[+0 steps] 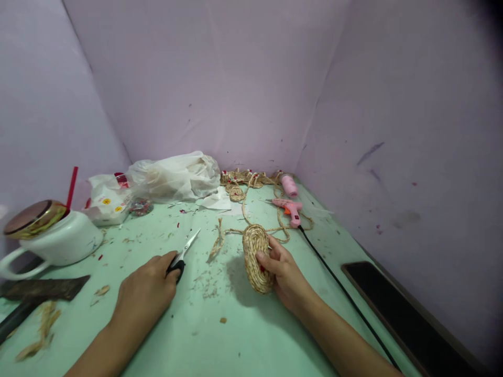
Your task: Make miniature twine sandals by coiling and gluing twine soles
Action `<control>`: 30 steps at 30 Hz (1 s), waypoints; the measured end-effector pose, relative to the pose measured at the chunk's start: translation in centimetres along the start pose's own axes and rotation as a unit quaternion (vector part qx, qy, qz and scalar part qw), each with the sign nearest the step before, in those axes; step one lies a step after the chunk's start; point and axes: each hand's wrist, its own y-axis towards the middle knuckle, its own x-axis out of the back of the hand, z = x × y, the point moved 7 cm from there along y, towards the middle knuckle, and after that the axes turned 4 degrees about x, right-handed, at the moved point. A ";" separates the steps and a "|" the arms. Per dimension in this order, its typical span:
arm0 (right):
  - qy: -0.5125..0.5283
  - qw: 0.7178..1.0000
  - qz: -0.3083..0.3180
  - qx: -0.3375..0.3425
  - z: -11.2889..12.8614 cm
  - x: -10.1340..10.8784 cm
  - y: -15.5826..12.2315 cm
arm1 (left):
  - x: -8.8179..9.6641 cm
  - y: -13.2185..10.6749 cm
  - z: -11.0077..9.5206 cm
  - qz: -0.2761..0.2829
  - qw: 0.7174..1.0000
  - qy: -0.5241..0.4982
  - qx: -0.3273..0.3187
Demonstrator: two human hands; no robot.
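Observation:
My right hand (285, 272) is closed around a woven oval piece of straw rope (256, 256), holding it on edge above the green table (236, 335). A loose rope tail (251, 220) runs from it toward the back of the table. My left hand (147, 288) rests on the table with its fingers closed on the black handle of a pair of scissors (183, 256), whose blades lie on the surface and point away from me.
A pink glue gun (290, 209) with a black cord (346, 298) lies behind, beside a pink spool (290, 185) and more woven pieces (243, 180). Plastic bags (173, 175) sit at the back left. At left stand a white cup (58, 238) and a dark blade (39, 288); a phone (393, 309) lies at right.

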 end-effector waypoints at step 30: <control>-0.302 0.952 -0.023 0.037 1.1 2.2 0.5 | -2.6 -2.3 -5.0 0.210 0.898 -0.385 0.036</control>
